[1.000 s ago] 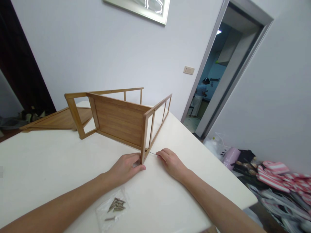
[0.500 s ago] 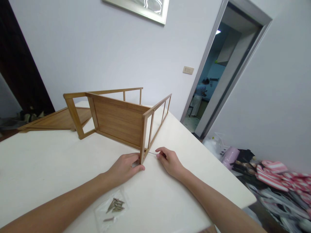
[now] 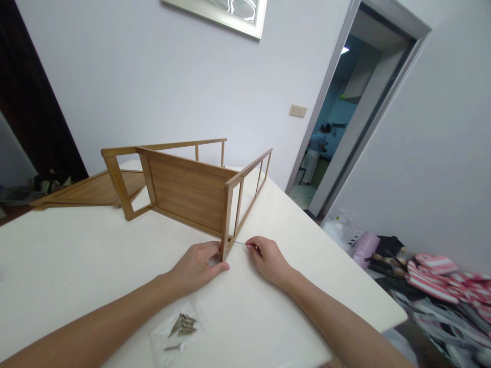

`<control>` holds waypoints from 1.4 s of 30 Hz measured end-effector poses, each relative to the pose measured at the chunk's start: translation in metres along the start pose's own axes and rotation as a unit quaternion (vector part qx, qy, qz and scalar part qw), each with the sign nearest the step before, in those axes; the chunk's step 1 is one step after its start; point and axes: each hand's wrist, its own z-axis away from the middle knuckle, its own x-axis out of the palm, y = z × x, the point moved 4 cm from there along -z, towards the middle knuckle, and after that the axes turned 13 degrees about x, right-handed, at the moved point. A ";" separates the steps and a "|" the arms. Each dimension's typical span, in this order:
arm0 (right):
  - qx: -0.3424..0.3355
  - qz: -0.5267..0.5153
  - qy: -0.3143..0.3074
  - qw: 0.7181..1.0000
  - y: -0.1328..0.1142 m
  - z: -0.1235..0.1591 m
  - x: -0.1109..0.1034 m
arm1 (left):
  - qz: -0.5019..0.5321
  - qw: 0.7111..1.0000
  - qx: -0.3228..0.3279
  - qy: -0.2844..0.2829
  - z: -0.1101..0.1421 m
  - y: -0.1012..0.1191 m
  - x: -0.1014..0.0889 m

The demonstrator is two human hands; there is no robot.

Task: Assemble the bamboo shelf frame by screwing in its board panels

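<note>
A wooden shelf unit (image 3: 187,191) rests on the white table, with a slatless panel fixed between two ladder-like side frames. My left hand (image 3: 199,266) is closed around the near lower corner of its right side frame (image 3: 226,225), thumb in front and fingers behind. On the outer side of that corner, my right hand (image 3: 266,258) pinches the end of a thin metal rod (image 3: 240,243) that looks like a hex key. The rod's far tip meets the frame's lower rail; its exact seat is too small to make out.
A clear plastic bag (image 3: 157,335) with several screws (image 3: 184,324) lies near the front of the white table (image 3: 95,255). Another wooden panel (image 3: 95,189) lies at the back left. Clothes and bags (image 3: 433,278) are piled beyond the right edge. A person (image 3: 316,148) stands past the doorway.
The fingers of my right hand opened slightly off the rod and have closed on it again. My left hand and the shelf unit stay in place.
</note>
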 end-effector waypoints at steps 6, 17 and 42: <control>-0.027 0.099 0.028 0.994 0.004 0.001 0.000 | -0.002 1.000 0.011 0.000 0.000 0.000 0.000; 0.061 -0.139 0.145 0.978 0.010 -0.004 -0.022 | -0.033 0.997 0.072 -0.004 -0.001 0.005 0.001; -0.217 -0.265 0.319 0.884 -0.112 0.006 -0.082 | 0.013 0.980 0.198 0.019 0.006 0.010 -0.004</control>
